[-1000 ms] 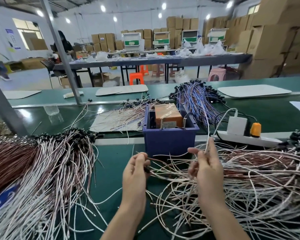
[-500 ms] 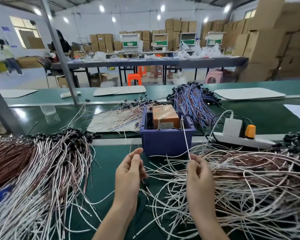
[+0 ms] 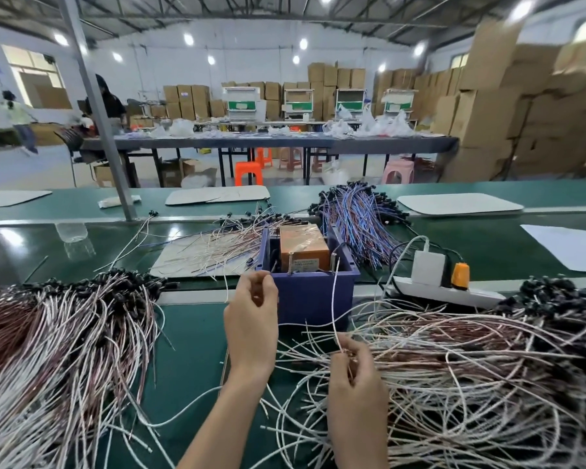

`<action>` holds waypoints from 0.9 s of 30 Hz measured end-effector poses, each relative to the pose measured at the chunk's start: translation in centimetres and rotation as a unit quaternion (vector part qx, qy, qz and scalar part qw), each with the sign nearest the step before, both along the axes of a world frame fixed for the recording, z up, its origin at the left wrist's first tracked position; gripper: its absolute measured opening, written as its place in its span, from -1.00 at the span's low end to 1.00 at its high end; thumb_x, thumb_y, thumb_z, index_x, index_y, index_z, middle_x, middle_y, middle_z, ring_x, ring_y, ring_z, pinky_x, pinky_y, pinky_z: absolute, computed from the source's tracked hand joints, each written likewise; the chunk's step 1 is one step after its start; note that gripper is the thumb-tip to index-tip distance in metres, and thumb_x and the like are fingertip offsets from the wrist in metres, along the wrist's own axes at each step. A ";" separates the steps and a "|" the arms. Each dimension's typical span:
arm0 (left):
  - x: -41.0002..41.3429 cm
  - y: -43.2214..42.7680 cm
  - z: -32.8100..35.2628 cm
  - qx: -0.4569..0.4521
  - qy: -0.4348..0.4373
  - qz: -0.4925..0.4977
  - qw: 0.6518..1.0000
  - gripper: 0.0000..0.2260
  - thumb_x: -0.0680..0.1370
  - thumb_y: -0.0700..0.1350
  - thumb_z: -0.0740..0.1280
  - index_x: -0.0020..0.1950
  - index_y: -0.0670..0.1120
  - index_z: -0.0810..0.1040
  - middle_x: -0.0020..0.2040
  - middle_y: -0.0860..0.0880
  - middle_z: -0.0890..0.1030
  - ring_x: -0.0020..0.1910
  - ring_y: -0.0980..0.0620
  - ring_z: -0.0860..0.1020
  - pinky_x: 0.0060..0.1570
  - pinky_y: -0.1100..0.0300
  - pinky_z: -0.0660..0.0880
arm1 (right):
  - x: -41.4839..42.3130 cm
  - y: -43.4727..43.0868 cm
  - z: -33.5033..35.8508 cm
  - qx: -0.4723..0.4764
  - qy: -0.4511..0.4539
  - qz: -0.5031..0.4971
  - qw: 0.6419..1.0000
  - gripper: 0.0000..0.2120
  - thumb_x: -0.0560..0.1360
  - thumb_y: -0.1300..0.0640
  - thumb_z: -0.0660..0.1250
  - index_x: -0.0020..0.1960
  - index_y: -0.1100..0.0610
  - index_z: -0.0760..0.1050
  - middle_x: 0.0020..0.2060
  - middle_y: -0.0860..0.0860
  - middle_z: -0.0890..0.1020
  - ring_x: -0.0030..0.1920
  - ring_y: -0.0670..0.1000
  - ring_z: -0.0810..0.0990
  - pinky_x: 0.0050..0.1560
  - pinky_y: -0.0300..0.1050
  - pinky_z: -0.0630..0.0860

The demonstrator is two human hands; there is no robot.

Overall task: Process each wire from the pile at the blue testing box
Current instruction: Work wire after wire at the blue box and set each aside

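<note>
Head view: my left hand (image 3: 251, 319) has risen to the corner of the blue box (image 3: 313, 294), pinching one end of a white wire (image 3: 333, 299). My right hand (image 3: 356, 374), now lower, pinches the other end, tip reaching the box. Testing seems underway beside the pile (image 3: 471, 367).

White power strip (image 3: 474, 296) with orange plug (image 3: 460, 275), orange stool (image 3: 248, 173), pink stool (image 3: 398, 171), stacked cardboard boxes (image 3: 487, 123) behind

The single head-worn camera looks forward and slightly down from close on the near side of the blue testing box (image 3: 313, 299), which sits mid-frame.
</note>
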State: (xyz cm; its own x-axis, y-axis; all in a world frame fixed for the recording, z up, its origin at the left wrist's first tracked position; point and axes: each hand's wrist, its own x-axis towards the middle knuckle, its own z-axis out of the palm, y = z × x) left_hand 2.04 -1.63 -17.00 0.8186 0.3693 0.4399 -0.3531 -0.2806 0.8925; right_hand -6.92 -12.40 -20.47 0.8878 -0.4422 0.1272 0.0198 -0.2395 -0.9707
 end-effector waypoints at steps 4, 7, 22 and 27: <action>0.4 0.0 -0.4 0.038 0.004 -0.001 0.999 -0.86 0.65 -0.02 0.29 -0.09 0.19 0.51 -0.20 0.29 0.60 -0.26 0.22 0.54 -0.31 0.39 0.44 | -0.2 -0.1 0.3 -0.002 0.007 0.014 1.000 -0.86 0.60 0.05 0.18 0.00 -0.19 0.45 -0.49 -0.24 0.55 -0.55 -0.16 0.41 -0.49 -0.29 0.36; 0.6 0.2 -0.4 0.038 0.005 -0.017 0.999 -0.86 0.65 -0.02 0.30 -0.08 0.18 0.53 -0.20 0.28 0.61 -0.29 0.22 0.54 -0.33 0.38 0.45 | -0.6 -0.1 0.7 -0.003 0.016 0.036 0.999 -0.87 0.61 0.06 0.19 0.00 -0.16 0.45 -0.52 -0.24 0.52 -0.55 -0.16 0.38 -0.49 -0.28 0.35; 0.9 0.0 -0.6 0.023 0.008 -0.047 0.999 -0.90 0.65 0.00 0.29 -0.04 0.16 0.55 -0.22 0.18 0.62 -0.29 0.12 0.57 -0.26 0.12 0.58 | -1.0 0.8 1.2 -0.056 0.034 0.097 0.993 -0.85 0.62 0.11 0.18 0.00 -0.15 0.41 -0.55 -0.17 0.49 -0.51 -0.17 0.40 -0.34 -0.28 0.38; 0.9 0.0 -0.7 0.027 0.007 -0.049 0.998 -0.91 0.64 0.01 0.29 -0.04 0.16 0.56 -0.23 0.15 0.63 -0.29 0.10 0.57 -0.24 0.05 0.59 | -1.1 0.9 1.3 -0.070 0.020 0.103 0.992 -0.83 0.61 0.12 0.19 0.00 -0.17 0.41 -0.54 -0.15 0.48 -0.51 -0.15 0.39 -0.36 -0.27 0.36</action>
